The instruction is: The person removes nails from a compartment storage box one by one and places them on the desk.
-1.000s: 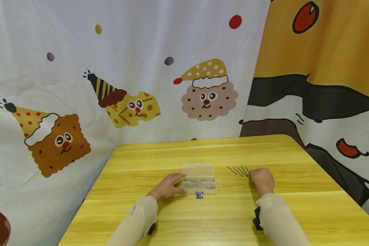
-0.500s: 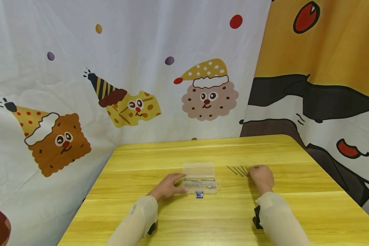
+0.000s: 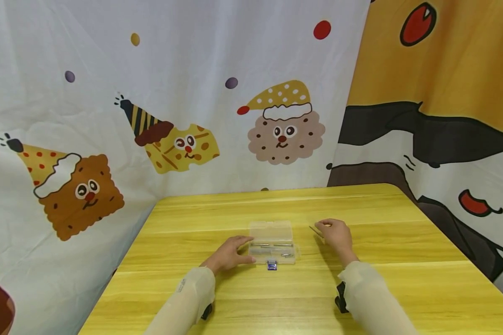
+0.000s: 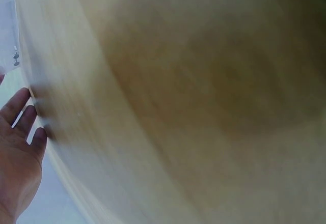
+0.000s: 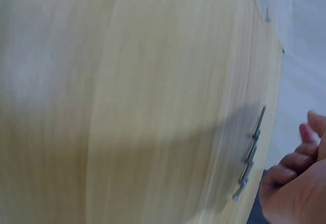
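Observation:
A clear plastic box (image 3: 271, 231) with its lid open lies mid-table, thin metal tools inside and a small blue latch (image 3: 271, 265) at its near edge. My left hand (image 3: 229, 253) rests flat on the table, straight fingers touching the box's left side; in the left wrist view the hand (image 4: 18, 152) lies by the blurred box edge (image 4: 10, 35). My right hand (image 3: 336, 235) hovers with curled fingers over several thin metal rods (image 3: 316, 230) right of the box. The right wrist view shows the rods (image 5: 249, 158) lying beside its fingers (image 5: 298, 160); no grip shows.
The yellow wooden table (image 3: 276, 298) backs onto hanging cartoon-print cloth (image 3: 184, 116) behind and on both sides. Its right edge (image 3: 465, 251) drops off near the dark cloth.
My right hand has moved left and slightly away from me, from the rods' right end to over them, hiding most of them. The left hand and the box have stayed put.

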`<state>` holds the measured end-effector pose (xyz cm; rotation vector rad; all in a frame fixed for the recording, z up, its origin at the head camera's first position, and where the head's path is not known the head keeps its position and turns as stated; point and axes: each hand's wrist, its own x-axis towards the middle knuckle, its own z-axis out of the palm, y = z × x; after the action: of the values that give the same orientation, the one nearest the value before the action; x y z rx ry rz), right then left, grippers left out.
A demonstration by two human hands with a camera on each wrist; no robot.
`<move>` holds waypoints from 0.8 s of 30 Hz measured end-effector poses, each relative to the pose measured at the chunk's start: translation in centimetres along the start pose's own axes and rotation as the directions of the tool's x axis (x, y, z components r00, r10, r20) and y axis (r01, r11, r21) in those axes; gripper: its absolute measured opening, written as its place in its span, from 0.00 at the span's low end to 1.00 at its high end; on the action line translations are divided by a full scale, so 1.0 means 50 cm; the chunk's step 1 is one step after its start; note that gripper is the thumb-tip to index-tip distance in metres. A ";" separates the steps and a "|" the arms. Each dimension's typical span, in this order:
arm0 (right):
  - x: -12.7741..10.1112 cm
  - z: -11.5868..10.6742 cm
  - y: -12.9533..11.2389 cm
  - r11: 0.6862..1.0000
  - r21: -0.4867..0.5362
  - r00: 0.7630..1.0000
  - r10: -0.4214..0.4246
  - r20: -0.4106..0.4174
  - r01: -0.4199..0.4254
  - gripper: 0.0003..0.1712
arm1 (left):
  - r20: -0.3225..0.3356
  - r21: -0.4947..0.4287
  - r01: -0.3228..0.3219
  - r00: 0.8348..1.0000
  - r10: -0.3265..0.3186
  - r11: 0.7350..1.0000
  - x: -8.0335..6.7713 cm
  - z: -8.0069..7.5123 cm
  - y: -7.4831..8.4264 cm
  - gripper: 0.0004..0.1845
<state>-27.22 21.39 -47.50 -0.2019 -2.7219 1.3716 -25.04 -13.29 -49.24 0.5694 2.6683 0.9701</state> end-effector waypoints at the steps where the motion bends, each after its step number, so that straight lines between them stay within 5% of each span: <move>1: 0.000 0.007 -0.004 1.000 0.017 1.000 -0.017 0.019 0.017 0.21 | 0.001 0.000 0.001 1.000 -0.001 1.000 0.000 0.000 0.000 0.39; 17: -0.004 0.108 -0.041 0.986 0.139 0.959 -0.130 0.253 0.098 0.07 | 0.002 -0.003 0.007 1.000 -0.007 1.000 -0.002 -0.004 0.003 0.39; 24: -0.014 0.123 -0.046 0.993 0.073 0.953 -0.114 0.281 0.098 0.04 | 0.003 -0.004 -0.004 1.000 0.004 1.000 -0.001 -0.001 0.001 0.39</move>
<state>-27.54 15.04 -49.33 0.1573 -2.8608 1.5543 -25.01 -13.33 -49.16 0.5755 2.6624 0.9748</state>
